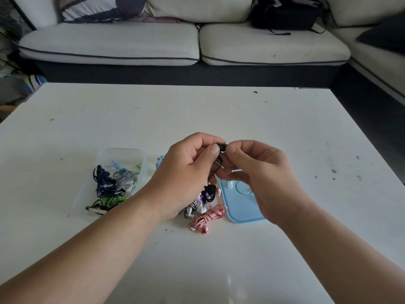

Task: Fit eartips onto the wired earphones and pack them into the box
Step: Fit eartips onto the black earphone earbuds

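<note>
My left hand (188,170) and my right hand (258,172) meet above the white table (219,115), both pinching a small black earbud (222,147). Its black cable (217,170) hangs down between my hands to a black coil (210,190). A clear plastic box (122,154) at the left holds several coiled earphones in dark blue, green and pale colours. A light blue lid (238,207) lies under my right hand with small white eartips (229,184) on it. Red-and-white earphones (208,217) lie beside the lid.
A black-and-white coiled earphone (192,208) lies under my left wrist. A light blue cable (160,161) shows behind my left hand. A cream sofa (175,42) with cushions and a black bag (285,14) stands past the table's far edge.
</note>
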The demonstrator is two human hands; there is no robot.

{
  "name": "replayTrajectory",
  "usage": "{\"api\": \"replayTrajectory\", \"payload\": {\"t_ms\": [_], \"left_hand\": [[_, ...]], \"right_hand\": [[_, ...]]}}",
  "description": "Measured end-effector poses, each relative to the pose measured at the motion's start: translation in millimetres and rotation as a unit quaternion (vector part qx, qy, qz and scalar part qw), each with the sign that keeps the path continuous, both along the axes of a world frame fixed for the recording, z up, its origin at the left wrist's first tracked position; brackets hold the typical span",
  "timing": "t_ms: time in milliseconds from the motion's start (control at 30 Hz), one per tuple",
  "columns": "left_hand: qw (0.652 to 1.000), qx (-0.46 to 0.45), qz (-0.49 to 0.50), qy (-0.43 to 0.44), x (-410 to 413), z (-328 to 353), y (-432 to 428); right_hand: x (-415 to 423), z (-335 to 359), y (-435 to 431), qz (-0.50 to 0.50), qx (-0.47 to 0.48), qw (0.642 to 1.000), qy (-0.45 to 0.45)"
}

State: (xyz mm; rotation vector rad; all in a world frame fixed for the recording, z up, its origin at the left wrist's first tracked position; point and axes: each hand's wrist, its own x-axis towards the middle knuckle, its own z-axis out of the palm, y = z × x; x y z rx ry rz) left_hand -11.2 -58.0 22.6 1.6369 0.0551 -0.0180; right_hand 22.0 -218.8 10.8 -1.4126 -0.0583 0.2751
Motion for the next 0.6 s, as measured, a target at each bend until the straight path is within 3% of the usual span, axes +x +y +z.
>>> {"api": "replayTrajectory", "payload": {"t_ms": [600], "left_hand": [[0.998,-0.042,-0.024,0.035,0,4,3]], "right_hand": [[10,-3,-10,0.056,0.047,0.997,0.027]]}}
